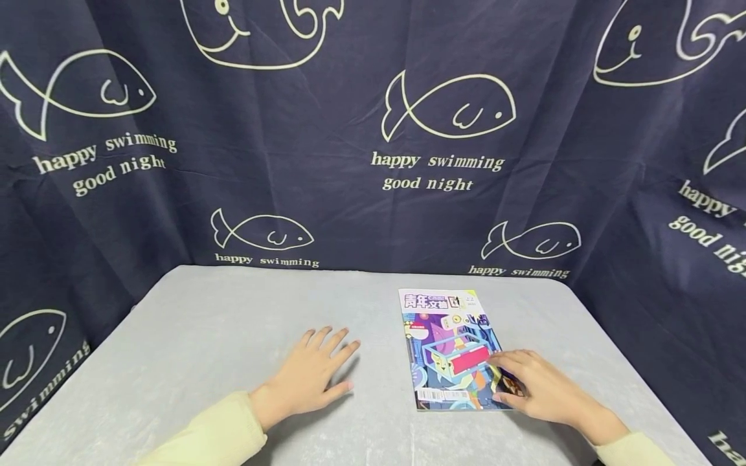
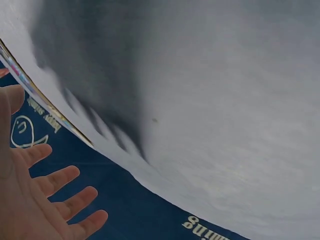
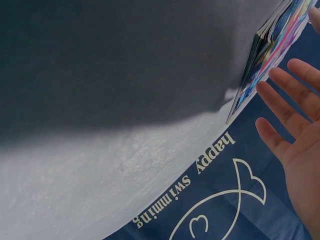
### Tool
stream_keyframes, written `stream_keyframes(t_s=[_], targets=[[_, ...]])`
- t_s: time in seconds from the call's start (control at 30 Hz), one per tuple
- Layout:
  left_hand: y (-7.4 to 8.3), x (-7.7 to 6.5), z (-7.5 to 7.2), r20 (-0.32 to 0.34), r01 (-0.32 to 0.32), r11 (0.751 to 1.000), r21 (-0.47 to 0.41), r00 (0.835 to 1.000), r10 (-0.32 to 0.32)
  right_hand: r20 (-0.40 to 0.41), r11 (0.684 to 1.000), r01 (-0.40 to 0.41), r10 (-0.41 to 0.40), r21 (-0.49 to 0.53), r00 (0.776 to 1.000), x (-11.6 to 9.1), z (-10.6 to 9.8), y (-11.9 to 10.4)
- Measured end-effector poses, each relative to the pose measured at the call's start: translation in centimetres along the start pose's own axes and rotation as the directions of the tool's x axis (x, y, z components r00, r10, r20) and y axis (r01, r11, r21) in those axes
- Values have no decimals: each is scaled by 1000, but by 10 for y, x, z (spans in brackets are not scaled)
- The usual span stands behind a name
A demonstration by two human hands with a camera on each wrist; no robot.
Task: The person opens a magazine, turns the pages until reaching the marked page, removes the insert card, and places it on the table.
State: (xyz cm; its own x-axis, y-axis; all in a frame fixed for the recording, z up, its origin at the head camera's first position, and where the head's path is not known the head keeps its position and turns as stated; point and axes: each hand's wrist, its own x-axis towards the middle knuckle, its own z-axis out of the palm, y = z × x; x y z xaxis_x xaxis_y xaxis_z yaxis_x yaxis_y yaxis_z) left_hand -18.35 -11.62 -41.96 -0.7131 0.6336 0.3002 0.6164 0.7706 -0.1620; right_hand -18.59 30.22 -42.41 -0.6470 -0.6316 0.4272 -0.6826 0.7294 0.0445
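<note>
A magazine (image 1: 449, 362) with a colourful purple and blue cover lies flat and closed on the table, right of the middle. Over its lower right edge reaches my right hand (image 1: 539, 388), fingers extended and apart; the right wrist view shows this hand (image 3: 300, 120) just above the magazine (image 3: 272, 50), gripping nothing. My left hand (image 1: 311, 372) is left of the magazine, palm down, with its fingers spread and nothing held. In the left wrist view the left hand (image 2: 45, 195) hovers above the table, and the magazine's edge (image 2: 55, 112) shows behind it.
A pale grey cloth covers the table (image 1: 221, 336). Dark blue curtains (image 1: 344, 142) with white fish drawings and lettering hang behind it and along both sides. Light yellow sleeves (image 1: 210, 433) cover both forearms.
</note>
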Motion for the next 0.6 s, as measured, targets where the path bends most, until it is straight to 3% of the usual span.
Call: stream_keyframes(t_s=[0.6], targets=[[32,19,11,21,-140,990,28,990,140,34,999,42,-43,23,998,-2,-3,-2]])
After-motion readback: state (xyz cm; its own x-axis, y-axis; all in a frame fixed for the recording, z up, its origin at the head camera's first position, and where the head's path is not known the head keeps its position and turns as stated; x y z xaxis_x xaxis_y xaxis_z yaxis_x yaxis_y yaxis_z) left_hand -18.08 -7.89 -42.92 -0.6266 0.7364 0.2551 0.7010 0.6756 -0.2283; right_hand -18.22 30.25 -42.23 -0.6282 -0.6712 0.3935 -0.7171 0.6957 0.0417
